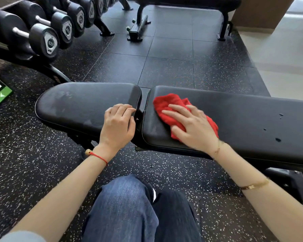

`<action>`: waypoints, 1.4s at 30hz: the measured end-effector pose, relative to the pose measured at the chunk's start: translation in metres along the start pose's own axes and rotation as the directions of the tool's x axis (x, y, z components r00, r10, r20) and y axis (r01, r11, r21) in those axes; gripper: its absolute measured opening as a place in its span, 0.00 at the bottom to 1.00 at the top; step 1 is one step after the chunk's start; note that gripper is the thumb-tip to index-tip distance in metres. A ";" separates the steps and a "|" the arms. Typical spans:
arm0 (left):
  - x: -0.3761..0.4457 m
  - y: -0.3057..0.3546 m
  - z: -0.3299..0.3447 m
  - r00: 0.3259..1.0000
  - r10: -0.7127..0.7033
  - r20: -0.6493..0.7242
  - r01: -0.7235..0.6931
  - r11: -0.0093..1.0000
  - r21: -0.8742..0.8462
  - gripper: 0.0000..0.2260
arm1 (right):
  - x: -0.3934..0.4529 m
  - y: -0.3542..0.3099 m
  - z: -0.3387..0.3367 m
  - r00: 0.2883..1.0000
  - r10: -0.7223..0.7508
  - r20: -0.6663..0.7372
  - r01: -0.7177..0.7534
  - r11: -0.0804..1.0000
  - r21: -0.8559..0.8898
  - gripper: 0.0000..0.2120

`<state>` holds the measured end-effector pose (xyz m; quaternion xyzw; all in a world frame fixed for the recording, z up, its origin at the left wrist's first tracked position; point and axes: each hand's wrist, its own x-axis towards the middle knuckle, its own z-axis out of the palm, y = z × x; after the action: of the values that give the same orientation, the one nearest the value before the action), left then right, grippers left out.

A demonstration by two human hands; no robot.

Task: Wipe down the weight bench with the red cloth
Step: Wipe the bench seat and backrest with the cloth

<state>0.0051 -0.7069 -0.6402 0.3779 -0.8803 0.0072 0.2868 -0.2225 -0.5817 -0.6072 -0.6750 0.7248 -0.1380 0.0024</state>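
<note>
**Red cloth pressed flat on the long pad of the bench**

The weight bench (pixel 243 119) runs left to right across the middle of the scene, its black upholstery split by a narrow gap into a shorter seat pad (pixel 73 103) on the left and a longer pad on the right. The red cloth (pixel 166 103) lies bunched on the left end of the long pad, just right of the gap. The right hand (pixel 191 125) rests on top of it with fingers straight and spread, palm down, pressing the cloth against the pad; most of the cloth shows at the far-left side of the fingers, and a strip of it pokes out on the right of the hand. The left hand (pixel 118 125) sits at the right end of the seat pad, its fingers curled over the pad's edge into the gap, gripping it.

A few droplets (pixel 278 139) sit on the long pad, well to the right of the cloth. A rack of dumbbells (pixel 49 41) stands at the far left, and a second bench (pixel 182 4) stands farther back on the speckled rubber floor (pixel 164 58). The person's knees in blue jeans (pixel 126 206) fill the near centre.
</note>
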 end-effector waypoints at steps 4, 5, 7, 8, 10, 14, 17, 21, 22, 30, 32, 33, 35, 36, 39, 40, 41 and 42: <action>0.000 0.001 -0.001 1.000 -0.010 0.014 0.010 1.000 0.012 0.13 | 0.060 0.032 0.002 0.968 0.251 -0.002 -0.250 0.966 -0.072 0.23; -0.001 0.002 -0.002 1.000 -0.015 0.018 0.014 1.000 0.008 0.13 | 0.075 0.031 0.004 0.956 0.293 0.014 -0.291 0.954 -0.073 0.23; -0.001 0.003 -0.003 0.999 -0.021 0.025 0.021 1.000 0.000 0.13 | 0.093 0.016 0.009 0.955 0.293 0.034 -0.291 0.954 -0.068 0.24; -0.001 0.003 -0.004 0.999 -0.023 0.030 0.023 1.000 0.000 0.13 | 0.095 0.005 0.012 0.967 0.253 0.038 -0.251 0.966 -0.062 0.24; -0.002 0.003 -0.006 0.999 -0.031 0.035 0.031 1.000 0.006 0.13 | 0.083 -0.022 0.017 0.992 0.117 0.047 -0.115 0.992 -0.043 0.23; -0.001 0.004 -0.005 0.998 -0.037 0.042 0.037 0.999 0.000 0.14 | 0.018 -0.049 0.016 0.994 -0.098 0.038 0.098 0.995 0.008 0.23; -0.001 0.003 -0.004 0.999 -0.031 0.030 0.031 0.999 -0.007 0.13 | -0.011 -0.028 0.008 0.997 -0.074 -0.014 0.074 0.997 0.022 0.24; -0.001 0.002 -0.003 0.999 -0.037 0.027 0.037 0.999 -0.009 0.13 | 0.024 0.020 -0.001 0.987 0.159 -0.033 -0.160 0.986 -0.051 0.23; -0.001 0.002 -0.003 0.999 -0.038 0.028 0.038 0.999 -0.007 0.13 | 0.038 0.027 0.000 0.972 0.234 -0.027 -0.235 0.970 -0.066 0.23; -0.004 0.003 -0.004 0.998 -0.053 0.031 0.053 0.999 -0.004 0.12 | 0.051 -0.027 0.016 0.986 0.159 0.056 -0.157 0.986 -0.050 0.24; -0.003 0.004 -0.004 0.997 -0.061 0.045 0.061 0.998 -0.005 0.12 | 0.021 -0.034 0.013 0.995 0.078 0.059 -0.077 0.997 -0.029 0.24; -0.003 0.005 -0.004 0.996 -0.065 0.054 0.065 0.998 0.000 0.12 | 0.005 -0.033 0.010 0.997 0.054 0.048 -0.053 0.998 -0.024 0.24; -0.003 0.008 -0.005 0.995 -0.070 0.069 0.069 0.997 0.016 0.13 | -0.024 -0.021 0.005 0.999 0.047 0.006 -0.047 0.999 -0.027 0.24; -0.002 0.011 -0.005 0.995 -0.075 0.069 0.074 0.997 0.018 0.14 | -0.034 -0.010 0.001 0.998 0.068 -0.018 -0.068 0.997 -0.027 0.24; -0.001 0.028 -0.005 0.996 -0.069 0.063 0.071 0.997 -0.018 0.16 | -0.034 0.032 -0.009 0.976 0.210 -0.050 -0.212 0.976 -0.046 0.24; 0.000 0.036 -0.004 0.997 -0.051 0.066 0.053 0.998 -0.037 0.16 | -0.026 0.044 -0.010 0.961 0.270 -0.056 -0.273 0.960 -0.062 0.23; 0.002 0.045 -0.003 0.997 -0.032 0.074 0.037 0.998 -0.059 0.16 | -0.016 0.053 -0.011 0.942 0.329 -0.060 -0.333 0.940 -0.077 0.23; 0.004 0.055 -0.001 0.996 -0.018 0.083 0.025 0.996 -0.085 0.17 | -0.005 0.057 -0.011 0.922 0.382 -0.060 -0.386 0.918 -0.089 0.23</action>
<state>-0.0334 -0.6704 -0.6258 0.3745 -0.8868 -0.0493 0.2662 -0.2799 -0.5719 -0.6090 -0.5160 0.8489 -0.1128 -0.0191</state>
